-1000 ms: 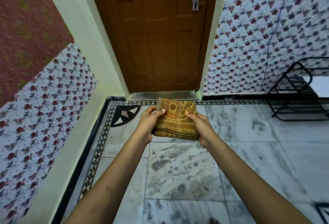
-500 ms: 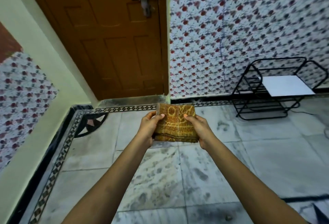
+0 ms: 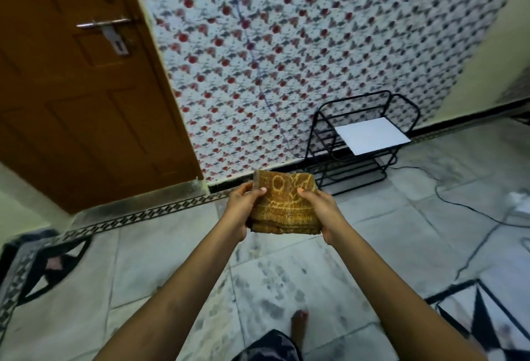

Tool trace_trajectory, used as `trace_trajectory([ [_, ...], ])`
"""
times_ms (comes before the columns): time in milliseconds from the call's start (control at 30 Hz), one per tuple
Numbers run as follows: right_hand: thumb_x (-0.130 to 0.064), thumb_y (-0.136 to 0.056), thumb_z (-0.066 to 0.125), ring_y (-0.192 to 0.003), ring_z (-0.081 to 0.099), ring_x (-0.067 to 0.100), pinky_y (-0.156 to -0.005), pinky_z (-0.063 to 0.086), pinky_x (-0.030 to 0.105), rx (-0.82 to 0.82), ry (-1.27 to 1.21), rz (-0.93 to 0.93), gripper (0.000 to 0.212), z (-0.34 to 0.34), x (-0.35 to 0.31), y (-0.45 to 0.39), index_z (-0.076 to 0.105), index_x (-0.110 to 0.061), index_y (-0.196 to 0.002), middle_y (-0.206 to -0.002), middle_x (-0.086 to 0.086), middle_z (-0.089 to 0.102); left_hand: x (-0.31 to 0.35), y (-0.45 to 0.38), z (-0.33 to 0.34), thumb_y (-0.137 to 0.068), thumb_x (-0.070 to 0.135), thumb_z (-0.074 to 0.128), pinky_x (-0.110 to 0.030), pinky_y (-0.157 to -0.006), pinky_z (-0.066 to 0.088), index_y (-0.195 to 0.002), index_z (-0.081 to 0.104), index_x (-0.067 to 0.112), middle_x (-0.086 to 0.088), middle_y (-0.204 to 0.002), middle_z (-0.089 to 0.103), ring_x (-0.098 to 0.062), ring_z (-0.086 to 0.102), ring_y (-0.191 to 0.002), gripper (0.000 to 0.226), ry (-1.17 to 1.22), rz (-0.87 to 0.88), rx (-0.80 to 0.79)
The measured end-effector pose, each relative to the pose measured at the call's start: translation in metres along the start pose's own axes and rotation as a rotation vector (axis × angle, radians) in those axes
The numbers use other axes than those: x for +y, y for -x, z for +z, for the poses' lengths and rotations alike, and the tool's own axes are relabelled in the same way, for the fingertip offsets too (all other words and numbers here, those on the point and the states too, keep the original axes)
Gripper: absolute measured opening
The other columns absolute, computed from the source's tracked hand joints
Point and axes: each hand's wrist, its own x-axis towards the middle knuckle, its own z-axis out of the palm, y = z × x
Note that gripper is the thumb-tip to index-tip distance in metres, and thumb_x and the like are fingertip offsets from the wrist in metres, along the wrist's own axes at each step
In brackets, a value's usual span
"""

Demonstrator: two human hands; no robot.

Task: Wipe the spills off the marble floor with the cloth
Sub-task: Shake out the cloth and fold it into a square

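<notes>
The left hand point(image 3: 239, 211) grips the left edge of the folded brown-and-yellow cloth point(image 3: 284, 207), with the thumb on top and the fingers curled under it. The right hand point(image 3: 324, 214) clamps the right edge in the same way. The cloth is in the air at chest height, well above the marble floor point(image 3: 160, 269), so wiping is not yet started.

I think the main risk is slipping. Grey smudges point(image 3: 269, 289), maybe wet, lie on the tile directly under the arms, and a bare foot point(image 3: 299, 324) stands just beside them. A second risk: the cloth is folded thick, so it may only push the dirt around and not absorb it.

From left to right around: a wooden door point(image 3: 86, 88) with a metal handle point(image 3: 106, 26), a patterned border strip point(image 3: 137, 214) along the floor edge, a floral wall point(image 3: 286, 45), then a black wire rack point(image 3: 361, 142) holding a white board point(image 3: 372, 135). A dark cable point(image 3: 459, 205) runs over the floor on the right; a wide wipe there could catch it.
</notes>
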Motion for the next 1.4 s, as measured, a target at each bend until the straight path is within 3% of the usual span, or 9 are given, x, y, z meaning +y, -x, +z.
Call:
trace_trajectory([
  [233, -0.031, -0.085, 0.066, -0.092, 0.065, 0.028, -0.061, 0.054, 0.030, 0.114, -0.037, 0.020, 0.040, -0.084, -0.060, -0.089, 0.059, -0.009, -0.119, -0.109, 0.013, 0.066, 0.034, -0.087, 0.114, -0.089, 0.019, 0.060, -0.034, -0.068, 0.052, -0.121, 0.056, 0.017, -0.006, -0.102, 0.066, -0.023, 0.062, -0.089, 0.033, -0.025, -0.019, -0.094],
  [367, -0.031, -0.086, 0.064, -0.094, 0.064, 0.028, -0.064, 0.053, 0.030, 0.170, -0.041, 0.027, 0.039, -0.121, -0.101, -0.137, 0.057, -0.010, -0.119, -0.110, 0.013, 0.065, 0.061, -0.138, 0.175, -0.090, 0.018, 0.059, -0.035, -0.073, 0.053, -0.108, 0.059, 0.021, -0.004, -0.094, 0.066, -0.023, 0.062, -0.087, 0.018, -0.032, -0.052, -0.122],
  [600, -0.031, -0.089, 0.060, -0.088, 0.062, 0.024, -0.062, 0.051, 0.029, 0.231, -0.058, 0.005, 0.030, -0.202, -0.164, -0.214, 0.057, -0.013, -0.113, -0.101, 0.008, 0.064, 0.091, -0.216, 0.287, -0.090, 0.018, 0.058, -0.031, -0.062, 0.051, -0.117, 0.058, 0.016, -0.004, -0.096, 0.066, -0.021, 0.063, -0.084, 0.027, -0.082, -0.077, -0.192],
  [767, -0.027, -0.089, 0.061, -0.088, 0.062, 0.025, -0.065, 0.052, 0.030, 0.260, -0.089, 0.005, 0.023, -0.266, -0.194, -0.276, 0.058, -0.012, -0.107, -0.099, 0.009, 0.064, 0.099, -0.271, 0.367, -0.090, 0.016, 0.058, -0.031, -0.065, 0.051, -0.114, 0.058, 0.015, -0.001, -0.090, 0.065, -0.018, 0.061, -0.080, 0.024, -0.122, -0.085, -0.202],
  [1000, -0.024, -0.090, 0.060, -0.084, 0.063, 0.022, -0.064, 0.053, 0.029, 0.179, -0.051, 0.017, 0.021, -0.365, -0.260, -0.380, 0.060, -0.013, -0.107, -0.102, 0.011, 0.064, 0.118, -0.345, 0.492, -0.091, 0.012, 0.056, -0.029, -0.059, 0.048, -0.101, 0.059, 0.017, -0.003, -0.086, 0.063, -0.016, 0.059, -0.075, 0.012, -0.067, -0.094, -0.117],
  [1133, -0.023, -0.091, 0.059, -0.079, 0.062, 0.018, -0.060, 0.052, 0.026, 0.126, -0.015, 0.014, 0.018, -0.415, -0.304, -0.441, 0.060, -0.015, -0.107, -0.093, 0.005, 0.064, 0.135, -0.394, 0.559, -0.089, 0.013, 0.059, -0.031, -0.064, 0.051, -0.106, 0.060, 0.016, -0.008, -0.092, 0.065, -0.021, 0.061, -0.079, 0.017, -0.025, -0.116, -0.072],
  [1233, -0.022, -0.091, 0.059, -0.075, 0.063, 0.014, -0.055, 0.053, 0.022, 0.112, 0.017, 0.010, 0.020, -0.444, -0.326, -0.486, 0.061, -0.013, -0.109, -0.087, 0.000, 0.065, 0.144, -0.428, 0.598, -0.090, 0.013, 0.058, -0.030, -0.059, 0.049, -0.095, 0.059, 0.019, -0.005, -0.086, 0.064, -0.021, 0.061, -0.077, 0.008, -0.002, -0.142, -0.054],
  [1400, -0.022, -0.091, 0.058, -0.075, 0.062, 0.014, -0.052, 0.051, 0.019, 0.075, 0.038, 0.062, 0.018, -0.475, -0.349, -0.565, 0.060, -0.014, -0.108, -0.088, 0.001, 0.064, 0.148, -0.504, 0.641, -0.088, 0.013, 0.060, -0.034, -0.070, 0.053, -0.108, 0.060, 0.015, -0.014, -0.101, 0.066, -0.029, 0.062, -0.089, 0.020, 0.007, -0.167, -0.010],
])
